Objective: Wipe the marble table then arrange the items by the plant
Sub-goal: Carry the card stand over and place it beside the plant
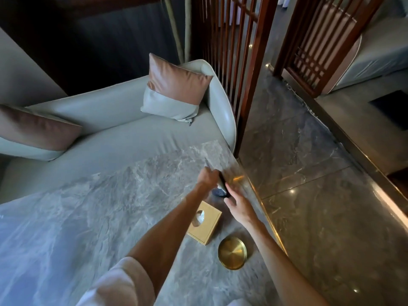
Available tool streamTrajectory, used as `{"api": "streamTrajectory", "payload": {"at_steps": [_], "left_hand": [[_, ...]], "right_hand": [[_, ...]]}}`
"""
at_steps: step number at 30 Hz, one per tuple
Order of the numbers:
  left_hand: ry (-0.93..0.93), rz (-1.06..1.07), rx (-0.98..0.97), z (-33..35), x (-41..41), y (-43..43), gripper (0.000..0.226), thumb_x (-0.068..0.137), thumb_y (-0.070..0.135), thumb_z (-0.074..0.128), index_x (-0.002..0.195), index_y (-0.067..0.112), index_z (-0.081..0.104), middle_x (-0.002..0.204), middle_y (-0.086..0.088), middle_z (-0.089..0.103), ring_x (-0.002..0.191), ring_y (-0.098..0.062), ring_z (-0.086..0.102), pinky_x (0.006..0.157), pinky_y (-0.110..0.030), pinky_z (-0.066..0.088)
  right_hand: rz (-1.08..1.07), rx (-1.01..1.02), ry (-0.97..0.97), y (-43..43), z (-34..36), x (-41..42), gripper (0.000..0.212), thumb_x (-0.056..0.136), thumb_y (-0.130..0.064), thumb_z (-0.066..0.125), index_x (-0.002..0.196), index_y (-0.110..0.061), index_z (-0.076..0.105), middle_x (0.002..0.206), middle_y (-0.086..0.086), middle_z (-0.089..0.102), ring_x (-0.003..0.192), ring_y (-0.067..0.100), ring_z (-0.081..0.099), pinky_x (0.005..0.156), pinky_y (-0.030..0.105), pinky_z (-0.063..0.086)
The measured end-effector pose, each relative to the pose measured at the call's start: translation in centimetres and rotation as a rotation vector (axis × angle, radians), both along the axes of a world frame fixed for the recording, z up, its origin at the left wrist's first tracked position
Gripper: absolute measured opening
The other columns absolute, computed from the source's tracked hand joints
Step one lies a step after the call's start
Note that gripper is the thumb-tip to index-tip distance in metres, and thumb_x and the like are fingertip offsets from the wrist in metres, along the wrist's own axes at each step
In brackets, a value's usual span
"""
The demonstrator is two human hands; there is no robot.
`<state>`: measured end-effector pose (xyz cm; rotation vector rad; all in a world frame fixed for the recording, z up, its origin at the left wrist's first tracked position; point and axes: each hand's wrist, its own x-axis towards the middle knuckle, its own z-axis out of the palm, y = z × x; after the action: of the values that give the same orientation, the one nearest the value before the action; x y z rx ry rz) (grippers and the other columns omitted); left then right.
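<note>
Up near the table (110,206) edge on the right, the left hand (207,176) curls round a blurred dark object (221,191), the right hand (239,206) lies loosely open, resting against it, and the box (205,224) and dish (231,256) sit nearer the person, just beside each other.

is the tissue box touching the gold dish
Apart. The head view shows a strip of bare table between the tissue box near corner and the gold dish rim.
</note>
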<state>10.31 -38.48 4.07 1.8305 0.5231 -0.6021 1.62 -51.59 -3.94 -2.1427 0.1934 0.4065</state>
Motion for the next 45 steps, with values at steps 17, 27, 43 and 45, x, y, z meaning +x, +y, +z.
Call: {"api": "streamTrajectory", "payload": {"at_steps": [17, 27, 43, 45], "left_hand": [[-0.258, -0.423, 0.324, 18.4, -14.4, 27.9, 0.04, 0.081, 0.029, 0.043, 0.11, 0.008, 0.06, 0.103, -0.013, 0.066, 0.092, -0.024, 0.06, 0.081, -0.032, 0.048], [-0.202, 0.226, 0.04, 16.3, -31.0, 42.6, 0.027, 0.096, 0.01, 0.044, 0.121, 0.003, 0.05, 0.101, -0.014, 0.064, 0.082, -0.025, 0.067, 0.075, -0.039, 0.06], [-0.391, 0.676, 0.099, 13.8, -48.9, 56.0, 0.066, 0.094, 0.036, 0.056, 0.15, 0.023, 0.024, 0.151, -0.005, 0.038, 0.131, -0.017, 0.046, 0.108, -0.038, 0.041], [-0.375, 0.59, -0.037, 14.0, -50.4, 54.8, 0.046, 0.095, 0.025, 0.056, 0.139, 0.018, 0.042, 0.136, -0.005, 0.055, 0.112, -0.006, 0.061, 0.09, -0.021, 0.051]], "right_hand": [[0.521, 0.468, 0.005, 20.7, 16.8, -2.1, 0.055, 0.09, -0.019, 0.065, 0.142, -0.022, 0.047, 0.139, -0.012, 0.053, 0.123, 0.001, 0.052, 0.106, 0.02, 0.041], [0.832, 0.174, -0.097, 39.2, 17.6, -19.0, 0.098, 0.087, -0.051, 0.062, 0.155, -0.02, 0.0, 0.162, -0.004, -0.001, 0.149, 0.014, 0.003, 0.12, 0.032, 0.013], [0.746, 0.468, 0.124, 53.6, 19.4, -25.9, 0.025, 0.103, -0.015, 0.042, 0.108, -0.029, 0.062, 0.108, -0.007, 0.071, 0.101, 0.012, 0.069, 0.086, 0.032, 0.057], [0.844, 0.504, 0.173, 53.8, 20.0, -25.9, 0.022, 0.103, -0.016, 0.043, 0.109, -0.027, 0.061, 0.107, -0.006, 0.071, 0.097, 0.011, 0.07, 0.08, 0.03, 0.058]]}}
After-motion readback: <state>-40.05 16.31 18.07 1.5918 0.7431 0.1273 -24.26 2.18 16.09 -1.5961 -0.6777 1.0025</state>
